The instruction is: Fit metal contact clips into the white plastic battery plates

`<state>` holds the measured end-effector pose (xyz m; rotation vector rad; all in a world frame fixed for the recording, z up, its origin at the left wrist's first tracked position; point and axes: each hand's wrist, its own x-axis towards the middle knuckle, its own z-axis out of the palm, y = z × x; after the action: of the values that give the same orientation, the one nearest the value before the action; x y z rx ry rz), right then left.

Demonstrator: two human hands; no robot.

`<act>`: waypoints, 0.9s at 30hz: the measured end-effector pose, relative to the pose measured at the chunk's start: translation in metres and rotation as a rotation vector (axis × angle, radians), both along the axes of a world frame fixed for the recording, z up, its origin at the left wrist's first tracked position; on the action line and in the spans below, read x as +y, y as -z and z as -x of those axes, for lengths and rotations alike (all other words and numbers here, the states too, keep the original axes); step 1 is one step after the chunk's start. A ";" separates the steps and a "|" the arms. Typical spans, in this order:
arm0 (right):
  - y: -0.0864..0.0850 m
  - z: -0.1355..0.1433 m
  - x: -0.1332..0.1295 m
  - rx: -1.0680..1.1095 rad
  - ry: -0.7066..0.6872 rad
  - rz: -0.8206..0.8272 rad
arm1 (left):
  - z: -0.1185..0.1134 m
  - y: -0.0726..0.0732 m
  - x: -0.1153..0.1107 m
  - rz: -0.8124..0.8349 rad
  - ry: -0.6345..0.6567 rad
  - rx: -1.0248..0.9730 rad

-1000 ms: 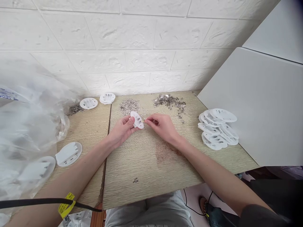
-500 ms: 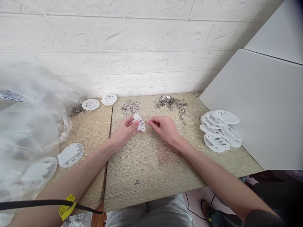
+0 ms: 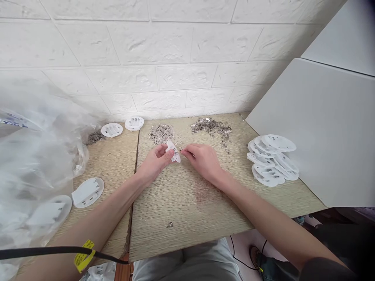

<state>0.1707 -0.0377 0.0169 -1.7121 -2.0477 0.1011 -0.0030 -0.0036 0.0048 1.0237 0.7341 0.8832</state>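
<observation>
Pinched in the left hand [image 3: 154, 162], a white plastic disc [image 3: 173, 151] sits at frame centre; the right hand [image 3: 202, 158] pinches a tiny metal piece [image 3: 181, 149] beside it.

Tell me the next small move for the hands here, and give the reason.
Probably ease the right hand a touch leftward, to seat the small metal piece pinched at its fingertips into the white plastic disc. The left hand holds that disc tilted toward the right hand, and the piece sits just beside the disc's edge; whether it already touches cannot be told.
</observation>
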 end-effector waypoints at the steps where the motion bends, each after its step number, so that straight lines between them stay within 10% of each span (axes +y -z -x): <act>1: 0.000 0.001 0.000 -0.006 -0.012 -0.003 | 0.000 0.000 0.000 -0.012 0.008 0.016; 27: -0.002 -0.002 0.003 0.028 -0.018 -0.054 | 0.001 0.002 0.001 -0.030 0.071 -0.004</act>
<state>0.1731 -0.0343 0.0185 -1.6509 -2.0273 0.0749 -0.0035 -0.0027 0.0025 1.0678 0.6794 0.8367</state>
